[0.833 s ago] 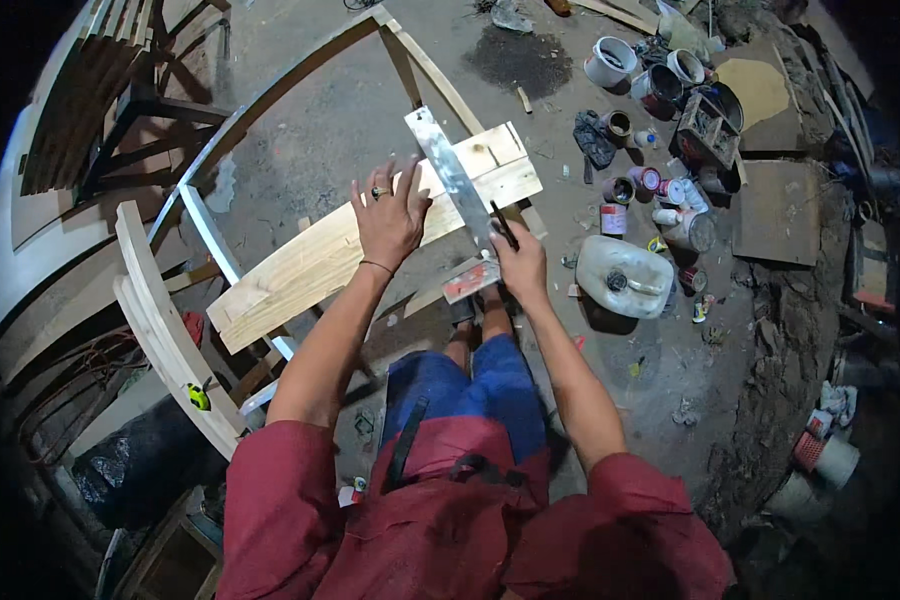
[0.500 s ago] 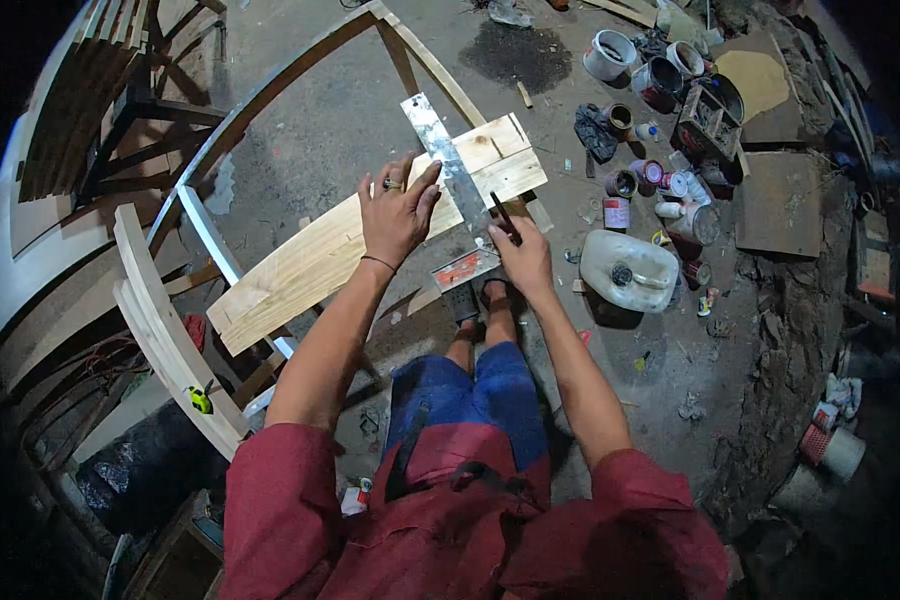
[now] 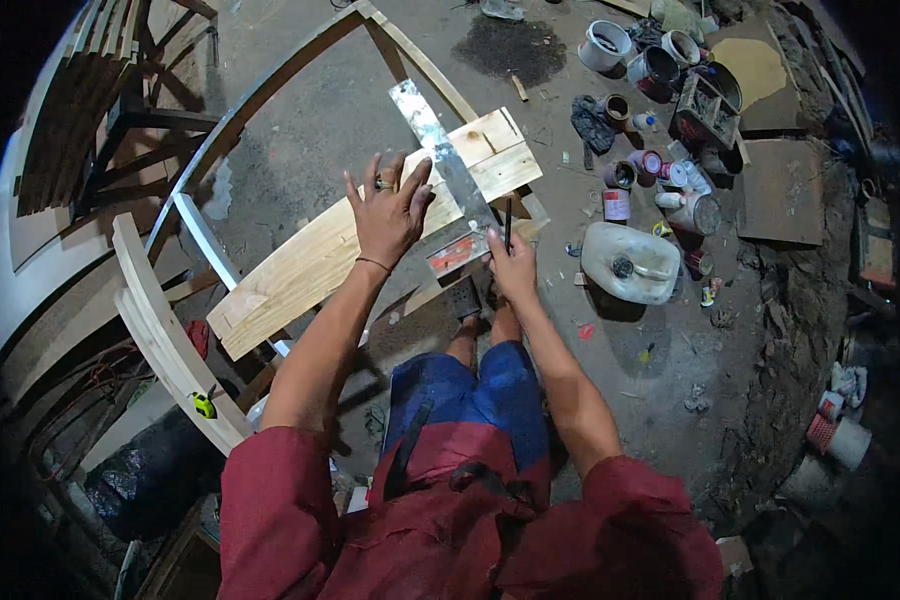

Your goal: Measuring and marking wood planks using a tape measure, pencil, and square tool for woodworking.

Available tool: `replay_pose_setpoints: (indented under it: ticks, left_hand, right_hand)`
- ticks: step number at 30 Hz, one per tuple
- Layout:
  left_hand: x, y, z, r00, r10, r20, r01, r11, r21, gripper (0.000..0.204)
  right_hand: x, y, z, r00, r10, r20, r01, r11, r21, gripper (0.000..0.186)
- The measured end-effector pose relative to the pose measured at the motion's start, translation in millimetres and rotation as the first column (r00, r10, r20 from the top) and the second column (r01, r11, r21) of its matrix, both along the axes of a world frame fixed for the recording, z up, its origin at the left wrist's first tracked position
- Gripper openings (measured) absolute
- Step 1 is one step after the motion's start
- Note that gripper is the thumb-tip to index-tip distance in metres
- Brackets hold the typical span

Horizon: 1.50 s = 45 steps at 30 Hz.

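A pale wooden plank [image 3: 300,262] lies aslant in front of me, with a second board piece [image 3: 505,170] at its right end. Across it rests a try square's metal blade [image 3: 440,145], its red-smeared stock [image 3: 457,254] against the near edge. My left hand [image 3: 390,215] is spread over the plank, thumb side beside the blade. Between the fingers of my right hand [image 3: 513,268] stands a dark pencil [image 3: 508,222], pointing away from me. That hand's fingertips are at the square's corner, touching or very near it.
Under the plank is a curved wooden frame [image 3: 260,95]. Curved boards [image 3: 160,320] with a yellow-green tape measure [image 3: 203,404] lie left. A white jerrycan [image 3: 630,262], paint cans [image 3: 617,205] and buckets [image 3: 604,45] crowd the floor at right. Stacked slats [image 3: 70,120] stand far left.
The try square has shifted slightly left and away along the plank. My right hand has drawn in toward its corner, and the pencil has swung from a leftward slant to nearly straight ahead.
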<state>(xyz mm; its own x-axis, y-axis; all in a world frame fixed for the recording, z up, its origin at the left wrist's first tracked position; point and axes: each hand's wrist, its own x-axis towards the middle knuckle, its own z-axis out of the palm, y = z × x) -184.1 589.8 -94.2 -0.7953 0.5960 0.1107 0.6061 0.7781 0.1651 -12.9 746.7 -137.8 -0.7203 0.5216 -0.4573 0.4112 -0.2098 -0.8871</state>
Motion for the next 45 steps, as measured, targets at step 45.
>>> replay_pose_setpoints:
  ticks: [45]
  left_hand:
    - [-3,-5,7,0.965,-0.239,0.112,0.234,0.971,0.054,0.055]
  right_hand:
    - [-28,-20,-9,0.999,-0.050,-0.008,0.051,0.984,0.171,0.031]
